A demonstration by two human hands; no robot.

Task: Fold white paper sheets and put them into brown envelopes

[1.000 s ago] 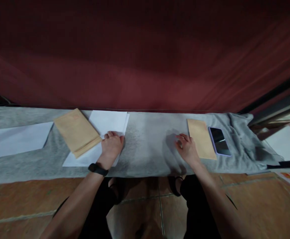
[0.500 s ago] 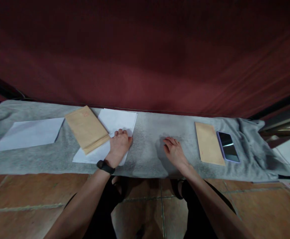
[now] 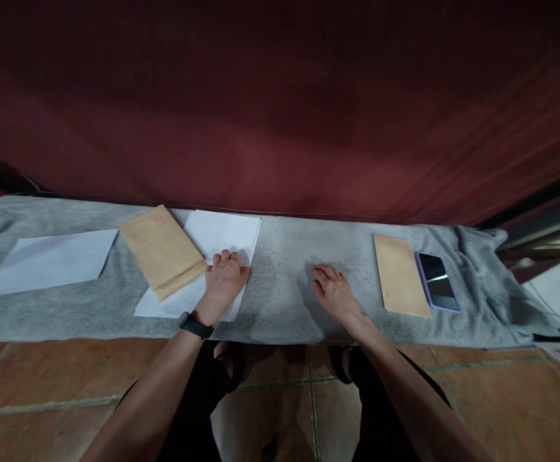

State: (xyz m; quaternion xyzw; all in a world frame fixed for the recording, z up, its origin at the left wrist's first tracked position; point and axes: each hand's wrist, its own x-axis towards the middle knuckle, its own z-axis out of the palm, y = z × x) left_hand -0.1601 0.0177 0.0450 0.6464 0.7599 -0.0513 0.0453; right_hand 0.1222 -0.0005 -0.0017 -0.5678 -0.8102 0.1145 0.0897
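Note:
My left hand (image 3: 226,277), with a dark watch on its wrist, rests on a stack of white paper (image 3: 222,232), close to the corner of the brown envelopes (image 3: 161,247). Its fingers are curled and slightly apart, with nothing held. The envelopes lie slanted, partly over the white paper. To the right, my right hand (image 3: 335,290) is over the grey cloth (image 3: 287,276) with loosely bent fingers and nothing in them. Farther right, another brown envelope (image 3: 401,276) lies beside a phone (image 3: 438,282) in a purple case.
Another white sheet (image 3: 49,262) lies at the left on the cloth. A dark red panel (image 3: 280,128) rises behind the cloth's far edge. Wrinkled folds cover the cloth's right end, and brown floor tiles (image 3: 58,366) show in front.
The view has shifted a little, so the things on the left appear slightly farther left. My left hand still rests on the white paper, and my right hand has hardly moved.

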